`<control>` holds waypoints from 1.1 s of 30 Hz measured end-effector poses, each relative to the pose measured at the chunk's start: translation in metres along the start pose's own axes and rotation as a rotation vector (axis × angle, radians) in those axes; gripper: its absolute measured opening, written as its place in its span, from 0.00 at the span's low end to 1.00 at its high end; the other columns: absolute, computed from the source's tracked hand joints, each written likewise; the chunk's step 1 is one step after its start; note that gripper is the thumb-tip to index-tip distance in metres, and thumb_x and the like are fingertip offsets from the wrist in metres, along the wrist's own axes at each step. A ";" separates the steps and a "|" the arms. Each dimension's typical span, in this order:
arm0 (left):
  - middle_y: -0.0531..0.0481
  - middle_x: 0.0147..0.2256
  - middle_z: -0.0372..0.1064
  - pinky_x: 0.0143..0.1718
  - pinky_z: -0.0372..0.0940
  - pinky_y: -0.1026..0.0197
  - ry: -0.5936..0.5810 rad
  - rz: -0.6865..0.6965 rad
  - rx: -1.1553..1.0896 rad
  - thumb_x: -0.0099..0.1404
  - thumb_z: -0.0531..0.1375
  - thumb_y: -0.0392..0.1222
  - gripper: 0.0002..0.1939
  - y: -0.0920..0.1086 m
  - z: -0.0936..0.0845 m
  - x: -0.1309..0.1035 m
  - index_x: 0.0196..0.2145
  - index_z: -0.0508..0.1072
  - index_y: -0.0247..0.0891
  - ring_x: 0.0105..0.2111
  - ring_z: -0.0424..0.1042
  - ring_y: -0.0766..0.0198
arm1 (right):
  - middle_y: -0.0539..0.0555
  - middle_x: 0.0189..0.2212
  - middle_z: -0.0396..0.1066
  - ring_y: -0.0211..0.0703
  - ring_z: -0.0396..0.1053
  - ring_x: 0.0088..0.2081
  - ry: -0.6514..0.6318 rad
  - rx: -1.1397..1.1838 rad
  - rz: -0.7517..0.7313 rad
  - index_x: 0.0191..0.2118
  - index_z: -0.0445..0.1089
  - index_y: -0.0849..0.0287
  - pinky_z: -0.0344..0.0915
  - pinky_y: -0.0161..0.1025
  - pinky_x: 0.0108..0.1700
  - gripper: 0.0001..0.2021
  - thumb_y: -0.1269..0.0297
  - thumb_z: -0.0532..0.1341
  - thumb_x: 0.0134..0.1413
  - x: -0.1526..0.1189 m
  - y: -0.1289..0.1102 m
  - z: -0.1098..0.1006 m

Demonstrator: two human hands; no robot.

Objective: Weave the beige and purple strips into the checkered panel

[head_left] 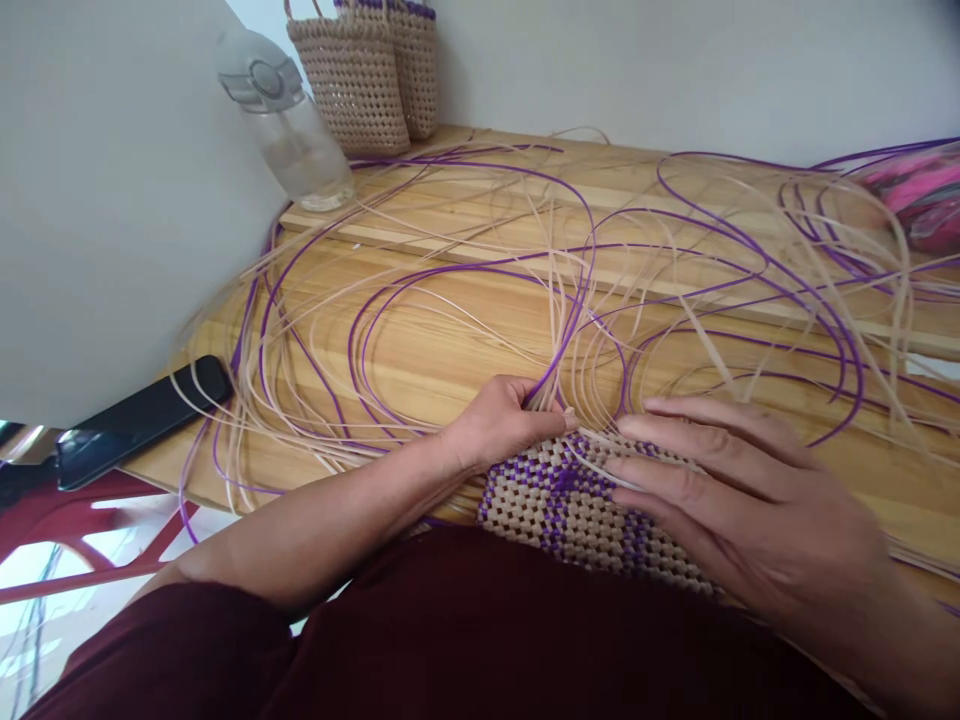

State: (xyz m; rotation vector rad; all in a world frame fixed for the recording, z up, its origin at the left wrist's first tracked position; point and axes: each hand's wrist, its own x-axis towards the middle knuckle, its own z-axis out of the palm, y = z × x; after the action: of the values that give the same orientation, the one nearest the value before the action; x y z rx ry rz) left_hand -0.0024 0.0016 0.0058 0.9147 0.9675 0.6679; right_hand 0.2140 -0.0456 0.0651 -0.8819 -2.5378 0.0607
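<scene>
A woven piece (pixel 585 505) of beige and purple plastic strips lies against my body at the table's front edge. Its upper rim bristles with long unwoven strips. My left hand (pixel 506 420) is closed at that rim, thumb and fingers gripping a bundle of purple and beige strips (pixel 556 365). Over the right part of the weave lies my right hand (pixel 742 490), its fingers long and close together. A pale strip (pixel 592 466) runs from the rim in between its thumb and forefinger, which pinch it. The weave beneath the right hand is partly hidden.
Loose purple strips (pixel 450 266) loop widely across the wooden table (pixel 465 325). A clear bottle (pixel 300 150) and finished woven baskets (pixel 352 85) stand at the back left. A dark phone (pixel 142 425) lies at the left edge, and a pink bundle (pixel 926 195) at the far right.
</scene>
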 end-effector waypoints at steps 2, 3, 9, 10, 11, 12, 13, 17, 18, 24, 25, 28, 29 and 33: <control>0.55 0.22 0.64 0.25 0.53 0.65 -0.009 0.016 0.033 0.48 0.70 0.45 0.15 0.001 -0.001 -0.001 0.26 0.71 0.32 0.22 0.59 0.72 | 0.52 0.46 0.75 0.45 0.72 0.46 -0.038 0.058 0.012 0.46 0.73 0.54 0.68 0.44 0.50 0.09 0.66 0.60 0.61 0.010 -0.001 -0.010; 0.55 0.22 0.64 0.25 0.54 0.65 -0.014 0.025 0.049 0.49 0.69 0.45 0.14 0.001 -0.001 -0.001 0.27 0.72 0.32 0.22 0.59 0.71 | 0.51 0.44 0.76 0.43 0.73 0.43 -0.058 0.091 0.032 0.46 0.73 0.54 0.68 0.42 0.47 0.09 0.65 0.59 0.62 0.016 0.000 -0.012; 0.55 0.24 0.64 0.28 0.55 0.65 -0.076 0.048 0.045 0.51 0.68 0.43 0.12 0.003 -0.004 -0.002 0.29 0.73 0.32 0.23 0.60 0.71 | 0.48 0.32 0.75 0.37 0.71 0.32 -0.262 0.223 0.234 0.37 0.75 0.52 0.65 0.37 0.35 0.05 0.64 0.61 0.58 0.051 0.032 0.008; 0.55 0.24 0.65 0.28 0.55 0.65 -0.075 0.041 0.033 0.51 0.68 0.43 0.13 0.003 -0.005 -0.001 0.29 0.73 0.32 0.23 0.60 0.71 | 0.47 0.30 0.75 0.36 0.70 0.30 -0.308 0.244 0.275 0.36 0.75 0.52 0.63 0.36 0.33 0.05 0.64 0.61 0.58 0.053 0.037 0.012; 0.54 0.24 0.65 0.28 0.55 0.65 -0.073 0.029 0.022 0.50 0.69 0.44 0.14 0.003 -0.005 -0.001 0.29 0.73 0.32 0.23 0.60 0.71 | 0.46 0.30 0.75 0.35 0.70 0.30 -0.343 0.263 0.312 0.35 0.75 0.52 0.62 0.35 0.32 0.05 0.64 0.61 0.57 0.054 0.040 0.016; 0.54 0.24 0.64 0.27 0.54 0.65 -0.070 0.013 0.006 0.49 0.70 0.45 0.15 0.002 -0.005 -0.001 0.29 0.73 0.32 0.23 0.60 0.71 | 0.46 0.29 0.75 0.34 0.70 0.29 -0.365 0.280 0.342 0.34 0.75 0.52 0.62 0.34 0.31 0.05 0.64 0.61 0.57 0.054 0.042 0.018; 0.54 0.24 0.64 0.27 0.54 0.65 -0.070 -0.001 -0.014 0.49 0.70 0.46 0.16 0.002 -0.004 0.000 0.29 0.73 0.32 0.23 0.60 0.71 | 0.46 0.29 0.75 0.34 0.70 0.29 -0.382 0.296 0.366 0.34 0.75 0.52 0.61 0.34 0.31 0.05 0.63 0.61 0.56 0.053 0.043 0.019; 0.52 0.26 0.68 0.29 0.57 0.65 -0.074 -0.023 -0.116 0.50 0.70 0.49 0.18 -0.001 -0.002 -0.001 0.32 0.75 0.32 0.24 0.63 0.70 | 0.47 0.28 0.74 0.34 0.69 0.29 -0.419 0.314 0.431 0.33 0.76 0.53 0.60 0.33 0.31 0.06 0.62 0.61 0.56 0.052 0.041 0.018; 0.52 0.27 0.69 0.30 0.58 0.65 -0.078 -0.022 -0.144 0.50 0.70 0.49 0.18 -0.001 -0.001 -0.002 0.33 0.75 0.31 0.25 0.64 0.70 | 0.47 0.27 0.74 0.34 0.69 0.29 -0.423 0.306 0.436 0.33 0.76 0.53 0.60 0.34 0.31 0.07 0.61 0.60 0.56 0.053 0.040 0.017; 0.56 0.21 0.63 0.24 0.51 0.67 -0.054 -0.016 -0.108 0.43 0.73 0.44 0.18 0.001 0.000 -0.004 0.25 0.71 0.32 0.20 0.58 0.74 | 0.47 0.28 0.74 0.36 0.69 0.31 -0.421 0.283 0.425 0.33 0.77 0.50 0.60 0.35 0.34 0.07 0.62 0.60 0.57 0.058 0.038 0.021; 0.57 0.20 0.62 0.23 0.51 0.67 -0.043 -0.030 -0.110 0.42 0.74 0.44 0.18 0.001 0.000 -0.003 0.25 0.71 0.32 0.20 0.57 0.74 | 0.47 0.29 0.74 0.36 0.69 0.32 -0.424 0.292 0.412 0.34 0.77 0.50 0.60 0.36 0.35 0.08 0.61 0.60 0.58 0.058 0.038 0.022; 0.56 0.19 0.63 0.23 0.52 0.66 -0.015 -0.066 -0.128 0.40 0.74 0.45 0.19 0.001 0.001 -0.001 0.24 0.72 0.32 0.19 0.58 0.73 | 0.49 0.30 0.75 0.38 0.70 0.34 -0.430 0.288 0.306 0.36 0.77 0.51 0.62 0.37 0.38 0.11 0.59 0.57 0.63 0.056 0.051 0.020; 0.56 0.19 0.64 0.23 0.52 0.66 -0.002 -0.068 -0.133 0.39 0.74 0.45 0.19 0.001 0.001 0.001 0.24 0.72 0.32 0.19 0.58 0.73 | 0.50 0.31 0.76 0.39 0.70 0.34 -0.417 0.257 0.256 0.36 0.77 0.50 0.63 0.38 0.38 0.12 0.58 0.56 0.63 0.056 0.061 0.017; 0.54 0.19 0.67 0.22 0.54 0.65 0.053 -0.101 -0.156 0.33 0.74 0.45 0.20 -0.003 0.004 0.008 0.22 0.74 0.32 0.18 0.61 0.71 | 0.51 0.34 0.78 0.44 0.73 0.39 -0.282 -0.040 0.138 0.34 0.79 0.46 0.64 0.44 0.45 0.05 0.59 0.63 0.56 0.053 0.131 -0.021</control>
State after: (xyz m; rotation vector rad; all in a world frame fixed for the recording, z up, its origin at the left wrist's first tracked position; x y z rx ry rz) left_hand 0.0045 0.0053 0.0015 0.7095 0.9872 0.6743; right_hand 0.2618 0.0879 0.0810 -1.1338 -2.7395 0.1908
